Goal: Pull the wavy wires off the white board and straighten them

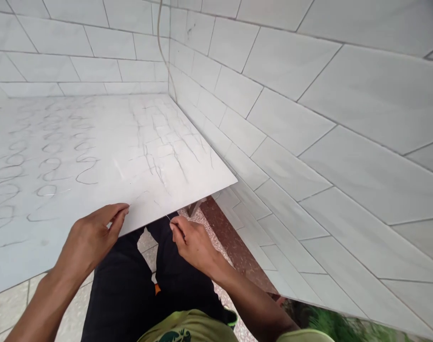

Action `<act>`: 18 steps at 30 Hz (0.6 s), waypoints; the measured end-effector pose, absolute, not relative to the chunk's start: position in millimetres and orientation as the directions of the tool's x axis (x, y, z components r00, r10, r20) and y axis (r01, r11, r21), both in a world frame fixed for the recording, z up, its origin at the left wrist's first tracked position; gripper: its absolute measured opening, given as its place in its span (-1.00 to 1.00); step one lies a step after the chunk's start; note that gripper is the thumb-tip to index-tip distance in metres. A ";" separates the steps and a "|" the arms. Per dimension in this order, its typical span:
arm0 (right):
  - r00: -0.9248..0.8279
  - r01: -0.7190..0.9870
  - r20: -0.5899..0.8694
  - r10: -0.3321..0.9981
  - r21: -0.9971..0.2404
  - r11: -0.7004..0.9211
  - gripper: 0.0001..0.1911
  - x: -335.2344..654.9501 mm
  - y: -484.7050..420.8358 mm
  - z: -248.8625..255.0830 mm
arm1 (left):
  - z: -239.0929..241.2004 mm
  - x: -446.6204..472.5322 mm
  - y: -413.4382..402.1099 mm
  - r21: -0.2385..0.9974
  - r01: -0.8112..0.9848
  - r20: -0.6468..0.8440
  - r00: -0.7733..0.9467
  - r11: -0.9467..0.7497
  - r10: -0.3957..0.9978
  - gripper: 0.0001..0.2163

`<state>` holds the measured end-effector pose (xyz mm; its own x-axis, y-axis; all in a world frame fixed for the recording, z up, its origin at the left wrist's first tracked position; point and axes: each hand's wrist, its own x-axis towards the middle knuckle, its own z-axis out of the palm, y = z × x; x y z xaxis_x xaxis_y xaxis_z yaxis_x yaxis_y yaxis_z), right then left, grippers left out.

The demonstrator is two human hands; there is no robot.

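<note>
A: Hands?
B: Nearest, under the fingers: dark trousers (112, 285). Right hand (195, 240): thumb and index pinching a fine strand (168, 217). Left hand (93, 235): thumb and index tips together at the near part of the white board (109, 128); can't tell if anything's between them.

A: Strand location?
B: Pokes out just ahead of the right fingertips, by the board's near edge. Can't tell if it touches.

A: Risks?
B: My read: slips from the pinch, so little to grip. Snags if dragged over the edge, snaps if tugged hard. Dropped on the board, it'd be hard to spot.

A: Looks?
B: Hair-thin, short visible length, slanted, pale against the trousers.

A: Beyond the fingers?
B: Ahead of the left: looped dark lines (50, 164), in columns. Ahead of the right: straighter, ragged dark lines (173, 147). Laid or drawn, can't tell. Right of the right fingers: tiled wall (287, 114). Farthest ahead: thin cable (159, 38) by the wall corner.
</note>
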<state>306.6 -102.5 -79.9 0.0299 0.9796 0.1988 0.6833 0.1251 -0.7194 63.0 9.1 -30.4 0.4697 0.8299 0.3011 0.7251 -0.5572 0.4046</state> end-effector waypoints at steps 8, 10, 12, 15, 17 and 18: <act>-0.041 0.712 0.264 0.964 -0.669 0.214 -0.79 339.8 -85.4 -62.7 | -33.0 67.0 -4.3 0.536 0.736 0.307 0.285 -0.412 0.908 -0.65; -0.056 0.703 0.260 0.964 -0.675 0.223 -0.79 346.0 -71.9 -51.9 | -38.4 58.1 -6.2 0.535 0.746 0.316 0.258 -0.396 0.913 -0.66; -0.064 0.700 0.263 0.963 -0.676 0.231 -0.81 348.6 -51.3 -40.3 | -45.6 48.1 -6.7 0.531 0.749 0.328 0.248 -0.396 0.911 -0.69; -0.079 0.681 0.294 0.952 -0.681 0.267 -0.84 345.0 -3.9 -22.9 | -57.8 34.9 -5.1 0.528 0.734 0.367 0.256 -0.427 0.894 -0.73; -0.079 0.627 0.292 0.953 -0.729 0.275 -0.86 338.3 38.6 -11.9 | -65.9 29.5 -3.2 0.536 0.715 0.389 0.262 -0.448 0.883 -0.75; -0.061 0.588 0.283 0.957 -0.765 0.263 -0.86 334.0 62.7 -6.9 | -69.7 28.1 -2.2 0.544 0.706 0.396 0.260 -0.453 0.881 -0.76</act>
